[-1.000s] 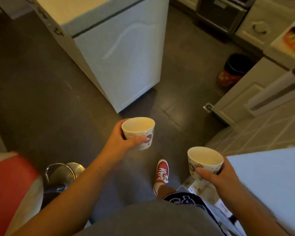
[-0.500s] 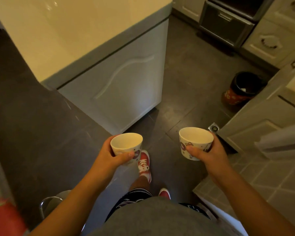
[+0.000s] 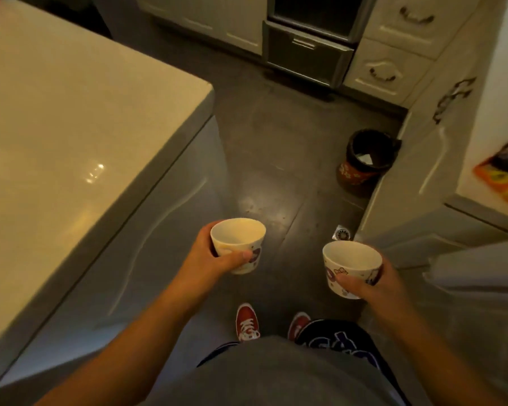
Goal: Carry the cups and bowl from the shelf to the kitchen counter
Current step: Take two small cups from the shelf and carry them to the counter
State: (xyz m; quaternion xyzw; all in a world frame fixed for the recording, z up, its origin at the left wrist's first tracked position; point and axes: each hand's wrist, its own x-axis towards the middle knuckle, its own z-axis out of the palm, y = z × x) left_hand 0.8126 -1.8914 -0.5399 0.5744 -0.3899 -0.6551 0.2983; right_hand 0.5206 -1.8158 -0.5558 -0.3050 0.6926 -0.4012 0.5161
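The dark floor fills the middle of the view; it is smooth, made of large tiles, and it shines a little under the light. On the left stands the kitchen counter, a big block with a flat, glossy cream top and grey-white panel sides with a curved relief line. On the right is a row of pale cabinets with carved fronts and two dark metal handles on the drawers, one more on a door. At the far end sits one dark oven with a metallic front.

Beside the right cabinets stands one round trash bin, red with a flower pattern, lined with a black bag. Near it a small square floor drain is set in the tile.

There are two cups, both white, smooth like ceramic, with a round rim, tapering walls and small printed figures; both look empty. The left hand is wrapped around the left cup, thumb across its front. The right hand grips the right cup in the same way. Both cups are carried in the air above the floor, between counter and cabinets, apart from each other.

Below them two red shoes with white laces stand on the floor.
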